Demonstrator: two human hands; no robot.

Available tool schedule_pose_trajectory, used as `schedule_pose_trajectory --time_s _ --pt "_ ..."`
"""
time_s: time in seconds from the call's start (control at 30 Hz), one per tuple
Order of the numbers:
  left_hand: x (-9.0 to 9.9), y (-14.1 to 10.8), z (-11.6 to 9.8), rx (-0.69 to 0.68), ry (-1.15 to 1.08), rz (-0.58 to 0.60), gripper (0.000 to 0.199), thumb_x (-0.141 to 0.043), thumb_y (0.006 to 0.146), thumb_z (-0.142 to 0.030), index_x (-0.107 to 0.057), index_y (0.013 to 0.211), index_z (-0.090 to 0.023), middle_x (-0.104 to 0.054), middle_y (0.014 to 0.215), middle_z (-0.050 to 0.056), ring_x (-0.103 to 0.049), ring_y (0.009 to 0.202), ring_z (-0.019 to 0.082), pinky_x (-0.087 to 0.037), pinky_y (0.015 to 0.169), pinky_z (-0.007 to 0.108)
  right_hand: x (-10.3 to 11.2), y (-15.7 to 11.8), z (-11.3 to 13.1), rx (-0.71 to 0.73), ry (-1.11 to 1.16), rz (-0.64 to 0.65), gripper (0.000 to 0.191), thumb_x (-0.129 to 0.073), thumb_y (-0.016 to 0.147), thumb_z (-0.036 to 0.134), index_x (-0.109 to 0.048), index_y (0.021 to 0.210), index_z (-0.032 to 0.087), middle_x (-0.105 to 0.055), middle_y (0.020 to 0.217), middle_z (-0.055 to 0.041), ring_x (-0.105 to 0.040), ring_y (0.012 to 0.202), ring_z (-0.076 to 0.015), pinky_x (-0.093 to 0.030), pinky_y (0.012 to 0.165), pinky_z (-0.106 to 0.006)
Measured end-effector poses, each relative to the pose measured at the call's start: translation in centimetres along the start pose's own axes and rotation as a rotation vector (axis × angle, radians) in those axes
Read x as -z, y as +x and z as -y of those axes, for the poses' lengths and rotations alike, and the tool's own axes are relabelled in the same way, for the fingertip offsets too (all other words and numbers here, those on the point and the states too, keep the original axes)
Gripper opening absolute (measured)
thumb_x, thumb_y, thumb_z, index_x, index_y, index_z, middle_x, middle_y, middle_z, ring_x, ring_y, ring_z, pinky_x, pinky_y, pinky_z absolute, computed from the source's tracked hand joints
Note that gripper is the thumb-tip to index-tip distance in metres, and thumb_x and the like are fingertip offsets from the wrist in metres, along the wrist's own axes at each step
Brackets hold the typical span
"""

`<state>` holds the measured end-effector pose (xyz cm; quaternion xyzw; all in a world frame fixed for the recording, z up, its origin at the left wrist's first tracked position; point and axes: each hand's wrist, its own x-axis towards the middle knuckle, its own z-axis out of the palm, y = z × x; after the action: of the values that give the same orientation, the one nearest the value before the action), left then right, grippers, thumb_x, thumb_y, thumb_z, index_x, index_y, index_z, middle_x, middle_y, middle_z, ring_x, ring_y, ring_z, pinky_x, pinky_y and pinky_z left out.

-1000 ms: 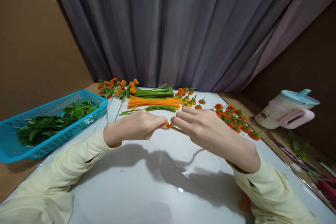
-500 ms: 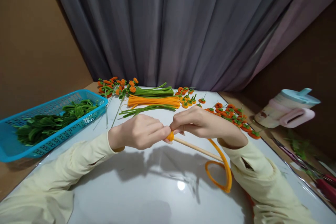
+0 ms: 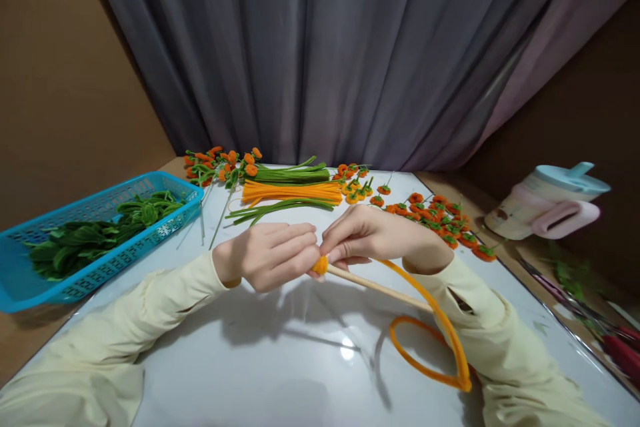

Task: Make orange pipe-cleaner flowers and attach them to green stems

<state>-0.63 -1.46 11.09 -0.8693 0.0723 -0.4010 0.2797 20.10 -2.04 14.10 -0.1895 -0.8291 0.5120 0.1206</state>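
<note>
A thin wooden stick (image 3: 377, 285) slants over the white table, its left end in my left hand (image 3: 273, 255), whose fingers are closed around it. Near that end, an orange pipe cleaner (image 3: 453, 340) is coiled on the stick in a small tight roll. My right hand (image 3: 367, 237) pinches the pipe cleaner right beside the coil, thumb against fingers. From there the long free part loops down to the right, below my right forearm. My left fingers hide the stick's tip.
A blue basket (image 3: 107, 267) of green leaf pieces stands left. Orange pipe cleaners (image 3: 293, 193) and green pipe cleaners (image 3: 295, 175) lie at the back. Small orange persimmon shapes (image 3: 440, 213) cluster at back right. A lidded cup (image 3: 520, 210) and scissors (image 3: 555, 293) are right.
My right hand has shifted slightly left and down around the coil. The pipe cleaner's hanging loop has swung right and lower. My left fingers have straightened somewhat over the stick's end.
</note>
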Motion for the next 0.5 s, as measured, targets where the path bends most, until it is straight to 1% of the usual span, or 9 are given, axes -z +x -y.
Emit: schedule_pose_trajectory --time_s 0.1,0.2,0.27,0.33,0.4,0.5 --pt "-0.1 -0.5 0.1 0.060 -0.087 0.044 0.015 -0.043 0.090 -0.015 -0.054 0.096 -0.006 -0.070 0.080 0.015 -0.065 0.094 0.025 -0.055 0.085 0.033 0.1 0.0 -0.2 -0.075 0.092 -0.051 0.031 -0.056 0.085 0.036 -0.066 0.086 0.006 -0.048 0.058 0.0023 -0.035 0.045 -0.0036 -0.029 0.042 -0.017" --pt "-0.2 -1.1 0.1 0.117 -0.189 0.088 0.026 -0.036 0.091 -0.011 -0.048 0.111 0.000 -0.065 0.100 0.026 -0.049 0.118 0.030 -0.049 0.094 0.040 0.2 0.0 -0.2 -0.099 0.111 -0.081 0.030 -0.057 0.084 0.036 -0.066 0.085 0.007 -0.046 0.053 0.0040 -0.035 0.043 -0.0037 -0.029 0.041 -0.017" --pt "-0.2 -1.3 0.0 0.160 -0.241 0.112 0.032 -0.033 0.090 -0.009 -0.042 0.119 0.003 -0.058 0.112 0.030 -0.039 0.125 0.031 -0.046 0.097 0.043 0.2 -0.1 0.0 -0.122 0.087 -0.089 0.030 -0.057 0.084 0.036 -0.066 0.083 0.008 -0.049 0.054 0.0032 -0.038 0.043 -0.0041 -0.030 0.041 -0.017" --pt "-0.2 -1.4 -0.1 0.209 -0.263 0.131 0.038 -0.032 0.089 -0.006 -0.037 0.126 0.002 -0.052 0.122 0.030 -0.034 0.128 0.030 -0.043 0.100 0.043 0.2 -0.2 0.2 -0.157 0.055 -0.113 0.032 -0.056 0.084 0.038 -0.066 0.078 0.008 -0.051 0.054 0.0023 -0.040 0.043 -0.0045 -0.030 0.041 -0.018" --pt "-0.1 -1.4 -0.1 0.247 -0.257 0.145 0.044 -0.034 0.088 -0.004 -0.033 0.132 -0.001 -0.050 0.127 0.026 -0.032 0.130 0.027 -0.041 0.103 0.040 0.2 -0.3 0.3 -0.170 0.040 -0.137 0.035 -0.055 0.085 0.040 -0.065 0.074 0.008 -0.052 0.055 0.0017 -0.041 0.043 -0.0046 -0.031 0.042 -0.018" --pt "0.0 -1.2 -0.2 0.268 -0.242 0.158 0.049 -0.038 0.086 -0.002 -0.032 0.135 -0.002 -0.052 0.126 0.023 -0.031 0.131 0.023 -0.040 0.104 0.036 0.3 -0.1 0.1 -0.153 0.059 -0.117 0.035 -0.054 0.086 0.041 -0.065 0.079 0.008 -0.055 0.058 0.0006 -0.043 0.043 -0.0042 -0.034 0.042 -0.018"
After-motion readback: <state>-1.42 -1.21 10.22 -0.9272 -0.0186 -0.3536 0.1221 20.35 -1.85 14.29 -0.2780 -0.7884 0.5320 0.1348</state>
